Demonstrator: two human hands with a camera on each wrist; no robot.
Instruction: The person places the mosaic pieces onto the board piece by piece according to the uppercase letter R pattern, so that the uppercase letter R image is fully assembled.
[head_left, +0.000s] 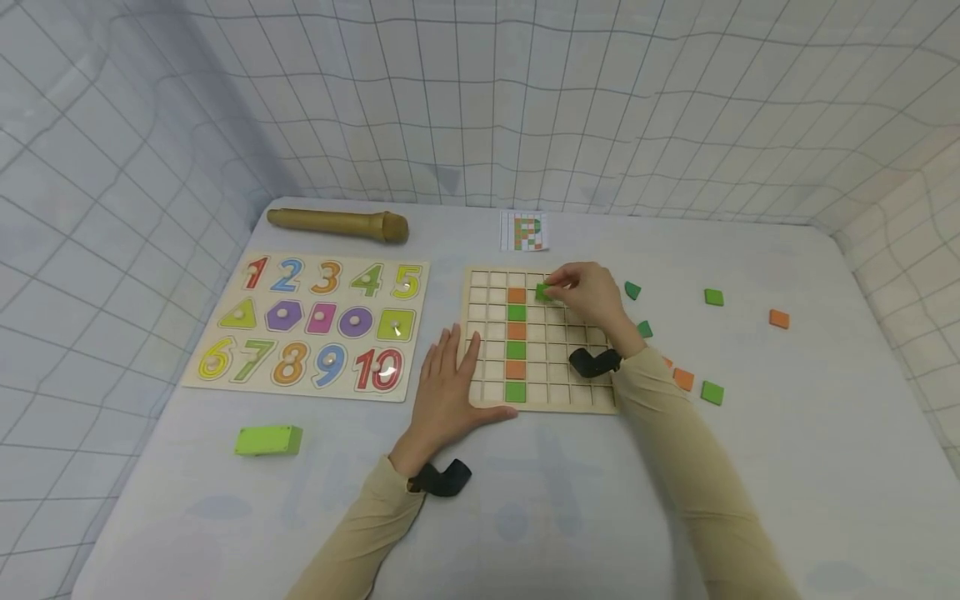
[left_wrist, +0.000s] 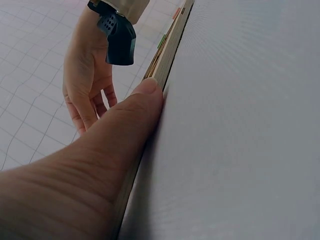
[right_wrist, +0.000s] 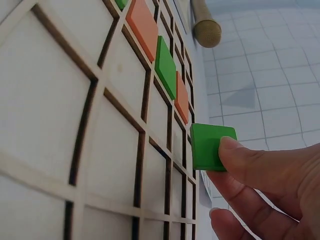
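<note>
Grid-patterned cloth (head_left: 555, 108) lines the walls around a white table (head_left: 825, 467). Head view: the board (head_left: 537, 372) lies at centre frame, with six alternating orange and green tiles (head_left: 517, 331) seated in one column. The right hand (head_left: 592, 293) holds a green tile (head_left: 542, 292) over the upper cells, right of that column. The left hand (head_left: 444, 392) rests at the board's left edge, fingers extended and holding nothing. A pattern card (head_left: 525, 232) lies at top centre; loose tiles (head_left: 712, 392) lie at right.

Left wrist view: the left thumb presses along the board's edge, apparently to steady it. The tile in the right hand is not discernible.

Right wrist view: thumb and index finger pinch the green tile at its edge, right of centre; board contact cannot be determined. Placement appears to be the step in hand; the next move likely calls for aligning the tile flat with a cell, then releasing it.
</note>
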